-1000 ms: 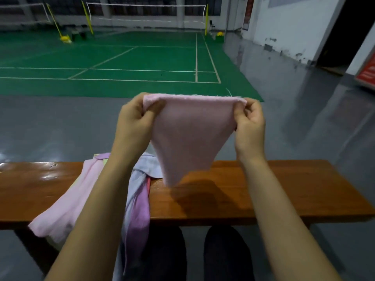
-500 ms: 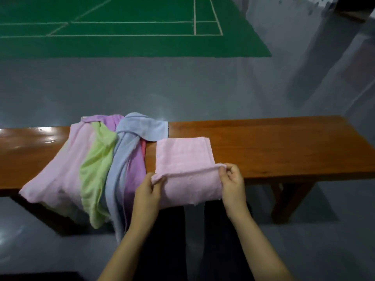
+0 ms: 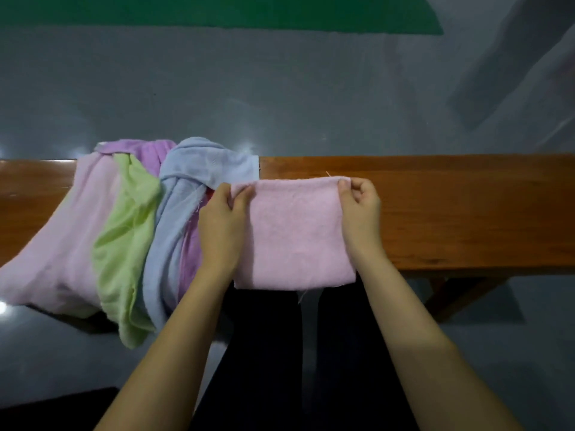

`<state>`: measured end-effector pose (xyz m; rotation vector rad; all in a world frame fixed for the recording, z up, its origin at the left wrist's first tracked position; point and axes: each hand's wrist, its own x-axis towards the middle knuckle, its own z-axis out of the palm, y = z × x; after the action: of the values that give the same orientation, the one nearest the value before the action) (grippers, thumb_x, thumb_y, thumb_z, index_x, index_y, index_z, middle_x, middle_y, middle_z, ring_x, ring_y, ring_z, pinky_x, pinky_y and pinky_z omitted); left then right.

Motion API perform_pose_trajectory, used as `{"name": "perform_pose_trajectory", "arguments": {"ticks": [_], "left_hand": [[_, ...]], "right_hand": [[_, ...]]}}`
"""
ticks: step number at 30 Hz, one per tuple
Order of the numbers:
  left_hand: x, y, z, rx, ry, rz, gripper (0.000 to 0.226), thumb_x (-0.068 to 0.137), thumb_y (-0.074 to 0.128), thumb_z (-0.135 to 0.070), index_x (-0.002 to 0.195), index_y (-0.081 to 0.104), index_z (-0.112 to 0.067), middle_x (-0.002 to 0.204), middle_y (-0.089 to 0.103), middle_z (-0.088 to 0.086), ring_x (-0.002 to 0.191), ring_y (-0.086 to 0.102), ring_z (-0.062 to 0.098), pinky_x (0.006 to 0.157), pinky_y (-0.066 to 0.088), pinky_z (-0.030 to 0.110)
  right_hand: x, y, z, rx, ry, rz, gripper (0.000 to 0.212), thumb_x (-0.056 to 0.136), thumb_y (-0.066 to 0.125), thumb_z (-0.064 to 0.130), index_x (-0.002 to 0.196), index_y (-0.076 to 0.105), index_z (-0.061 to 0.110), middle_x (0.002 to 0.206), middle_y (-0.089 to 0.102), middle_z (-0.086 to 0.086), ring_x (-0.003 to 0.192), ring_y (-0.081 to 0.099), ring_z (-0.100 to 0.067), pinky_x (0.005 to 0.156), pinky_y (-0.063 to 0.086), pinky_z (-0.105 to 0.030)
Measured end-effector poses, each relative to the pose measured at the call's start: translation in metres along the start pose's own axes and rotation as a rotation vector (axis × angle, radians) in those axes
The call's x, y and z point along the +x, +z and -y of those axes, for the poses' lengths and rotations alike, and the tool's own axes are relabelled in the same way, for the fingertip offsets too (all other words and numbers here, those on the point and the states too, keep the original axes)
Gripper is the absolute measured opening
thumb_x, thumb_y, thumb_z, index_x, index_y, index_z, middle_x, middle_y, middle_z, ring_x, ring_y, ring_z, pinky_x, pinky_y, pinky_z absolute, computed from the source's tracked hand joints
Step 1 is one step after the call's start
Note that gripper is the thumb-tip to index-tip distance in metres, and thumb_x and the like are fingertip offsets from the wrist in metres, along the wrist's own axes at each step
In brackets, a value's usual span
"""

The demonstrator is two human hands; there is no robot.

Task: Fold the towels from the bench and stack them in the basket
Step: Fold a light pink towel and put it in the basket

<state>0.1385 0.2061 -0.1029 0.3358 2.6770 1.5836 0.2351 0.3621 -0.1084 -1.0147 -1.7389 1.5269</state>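
Pink towel (image 3: 295, 234) is lying folded into a rough square on the wooden table (image 3: 451, 209), near edge hanging just over the front lip above the person's dark trousers (image 3: 273, 353). Left hand (image 3: 222, 219) is pinching the far-left corner w/ thumb and fingers, right hand (image 3: 361, 206) is pinching the far-right corner the same way — both holding the top edge down flat on the wood.

Just left of it, touching the left hand's side, the unfolded pile is draping over the table front: blue towel (image 3: 174, 231) closest, then a purple towel (image 3: 155, 150) peeking out behind, a green towel (image 3: 124, 244), and a 2nd, bigger light pink towel (image 3: 59, 250) on the far left. Bit of red showing btwn the blue one and the left hand — can't tell what it is.

Grey shiny floor (image 3: 280, 98) behind, strip of green court (image 3: 217, 14) at the top.
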Motion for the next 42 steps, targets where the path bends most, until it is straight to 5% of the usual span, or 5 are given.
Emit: {"name": "perform_pose_trajectory", "arguments": {"ticks": [10, 18, 29, 38, 42], "left_hand": [[0.021, 0.025, 0.016, 0.324, -0.022, 0.003, 0.04, 0.093, 0.049, -0.049, 0.077, 0.042, -0.014, 0.071, 0.051, 0.002, 0.07, 0.042, 0.025, 0.061, 0.025, 0.034], [0.026, 0.03, 0.017, 0.52, -0.031, 0.072, 0.036, 0.096, 0.04, -0.05, 0.087, 0.041, -0.015, 0.086, 0.058, 0.012, 0.079, 0.05, 0.032, 0.065, 0.03, 0.035], [0.027, -0.009, 0.024, 0.446, -0.197, 0.312, 0.053, 0.08, 0.06, -0.06, 0.088, 0.063, -0.008, 0.08, 0.066, 0.006, 0.082, 0.062, 0.028, 0.067, 0.04, 0.033], [0.014, 0.007, 0.005, 0.49, -0.267, 0.41, 0.041, 0.079, 0.071, -0.041, 0.087, 0.059, -0.003, 0.087, 0.06, 0.011, 0.086, 0.056, 0.03, 0.065, 0.035, 0.03], [0.005, 0.013, 0.004, 0.45, -0.19, 0.381, 0.033, 0.077, 0.067, -0.033, 0.091, 0.063, -0.004, 0.09, 0.066, 0.012, 0.091, 0.059, 0.033, 0.071, 0.044, 0.033]], "right_hand": [[0.022, 0.016, -0.024, -0.371, -0.069, 0.004, 0.017, 0.101, 0.043, 0.028, 0.103, 0.052, 0.013, 0.077, 0.049, 0.016, 0.068, 0.047, -0.001, 0.061, 0.04, -0.026], [0.02, 0.022, -0.017, -0.623, -0.103, 0.034, 0.024, 0.102, 0.04, 0.03, 0.113, 0.05, 0.011, 0.09, 0.058, -0.001, 0.074, 0.053, -0.015, 0.056, 0.04, -0.023], [-0.001, -0.007, 0.009, -0.901, 0.214, 0.245, 0.074, 0.083, 0.063, 0.054, 0.13, 0.037, 0.004, 0.13, 0.048, -0.014, 0.117, 0.048, -0.031, 0.092, 0.043, -0.04], [-0.004, 0.006, 0.01, -0.9, 0.311, 0.401, 0.033, 0.086, 0.061, 0.044, 0.089, 0.054, 0.012, 0.096, 0.063, -0.007, 0.085, 0.058, -0.028, 0.066, 0.042, -0.03], [-0.009, 0.004, 0.008, -0.64, 0.286, 0.351, 0.022, 0.082, 0.066, 0.026, 0.094, 0.059, 0.009, 0.092, 0.062, -0.006, 0.082, 0.057, -0.026, 0.067, 0.045, -0.03]]}}
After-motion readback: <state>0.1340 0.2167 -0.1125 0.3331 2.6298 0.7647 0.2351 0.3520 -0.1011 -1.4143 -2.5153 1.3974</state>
